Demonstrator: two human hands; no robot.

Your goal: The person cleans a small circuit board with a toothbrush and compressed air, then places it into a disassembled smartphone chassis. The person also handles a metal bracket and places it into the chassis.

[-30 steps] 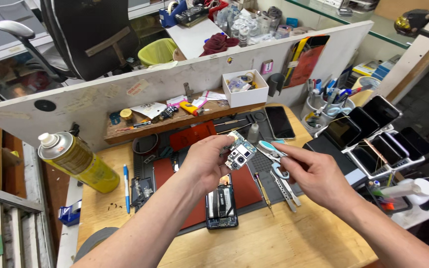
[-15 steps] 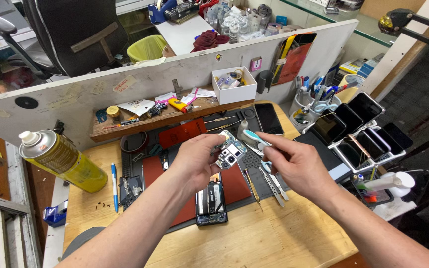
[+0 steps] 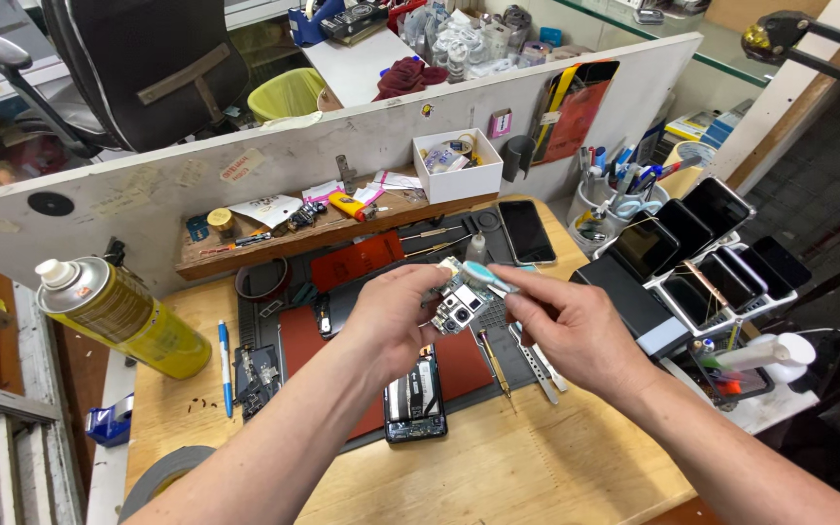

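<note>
My left hand (image 3: 393, 316) holds a small phone circuit board with a camera module (image 3: 457, 306) above the dark work mat (image 3: 296, 335). My right hand (image 3: 564, 329) grips a light blue-handled tool (image 3: 489, 279) whose tip rests on the board. Below the hands an opened phone body (image 3: 416, 396) lies on the mat, its insides showing. Metal tweezers (image 3: 537, 360) and a thin screwdriver (image 3: 495, 362) lie on the mat under my right hand.
A yellow spray can (image 3: 123, 316) stands at the left, with a blue pen (image 3: 226, 367) beside it. A wooden shelf (image 3: 332, 219) with small parts and a white box (image 3: 457, 163) runs along the white divider. Several phones lean in a rack (image 3: 702, 248) at the right.
The view has shifted slightly. Both hands stay together over the mat, with the tool still against the board.
</note>
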